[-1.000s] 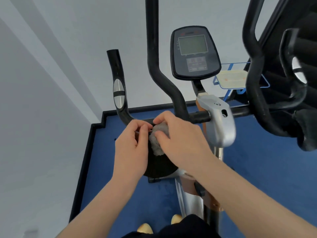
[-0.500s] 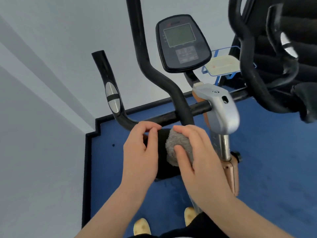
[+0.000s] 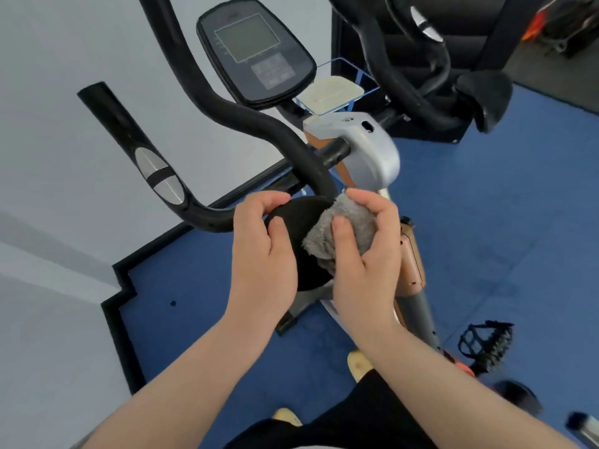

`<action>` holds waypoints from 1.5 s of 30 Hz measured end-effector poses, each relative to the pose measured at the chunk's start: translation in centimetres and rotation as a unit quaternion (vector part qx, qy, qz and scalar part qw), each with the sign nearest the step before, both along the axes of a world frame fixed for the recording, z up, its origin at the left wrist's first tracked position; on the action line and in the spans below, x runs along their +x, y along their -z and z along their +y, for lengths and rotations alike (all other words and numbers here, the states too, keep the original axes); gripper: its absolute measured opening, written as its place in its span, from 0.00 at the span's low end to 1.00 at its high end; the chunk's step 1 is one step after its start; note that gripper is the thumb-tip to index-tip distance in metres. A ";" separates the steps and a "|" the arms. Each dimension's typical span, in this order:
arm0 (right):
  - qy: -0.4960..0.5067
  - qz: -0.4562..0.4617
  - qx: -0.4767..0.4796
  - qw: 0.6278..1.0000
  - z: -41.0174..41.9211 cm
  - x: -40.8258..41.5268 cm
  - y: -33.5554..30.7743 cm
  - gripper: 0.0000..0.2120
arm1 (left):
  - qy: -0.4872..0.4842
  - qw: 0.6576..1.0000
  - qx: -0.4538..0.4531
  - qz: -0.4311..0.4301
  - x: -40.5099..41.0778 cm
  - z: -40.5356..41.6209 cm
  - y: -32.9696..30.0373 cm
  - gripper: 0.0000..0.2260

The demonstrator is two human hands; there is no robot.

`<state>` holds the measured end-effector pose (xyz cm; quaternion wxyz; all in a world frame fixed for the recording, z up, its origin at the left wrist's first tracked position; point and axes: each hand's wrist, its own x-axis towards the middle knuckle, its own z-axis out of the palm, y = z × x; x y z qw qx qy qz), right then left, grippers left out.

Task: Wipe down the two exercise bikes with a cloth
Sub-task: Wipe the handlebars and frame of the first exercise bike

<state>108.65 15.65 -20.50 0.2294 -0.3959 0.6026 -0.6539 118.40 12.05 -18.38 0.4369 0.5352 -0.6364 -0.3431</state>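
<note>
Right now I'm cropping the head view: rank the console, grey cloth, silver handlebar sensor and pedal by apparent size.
1. Console
2. Grey cloth
3. Pedal; close to the cloth, so unsure
4. Silver handlebar sensor

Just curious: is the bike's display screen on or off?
Seemingly off: the grey screen on the black oval console looks blank, showing no lit figures.

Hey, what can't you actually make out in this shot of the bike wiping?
All head view:
- Black pad: mostly hidden by the left hand and grey cloth.
- Console: screen text too small.
- Second bike: cut off by top edge.
- Bottom right corner: blurred objects.
</note>
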 end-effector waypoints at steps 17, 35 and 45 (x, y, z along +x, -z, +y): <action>-0.183 0.261 0.030 0.947 -2.8 -3.0 -3.8 0.12 | -0.061 0.998 -0.012 0.032 -0.7 0.2 0.2 0.15; -0.452 0.403 0.036 0.795 -8.6 -4.5 -7.9 0.19 | -0.294 0.955 -0.024 -0.019 -2.7 3.7 0.6 0.11; -0.570 0.417 0.054 0.706 -10.5 -4.1 -6.8 0.06 | -0.353 0.935 -0.024 -0.017 -4.0 6.1 2.6 0.09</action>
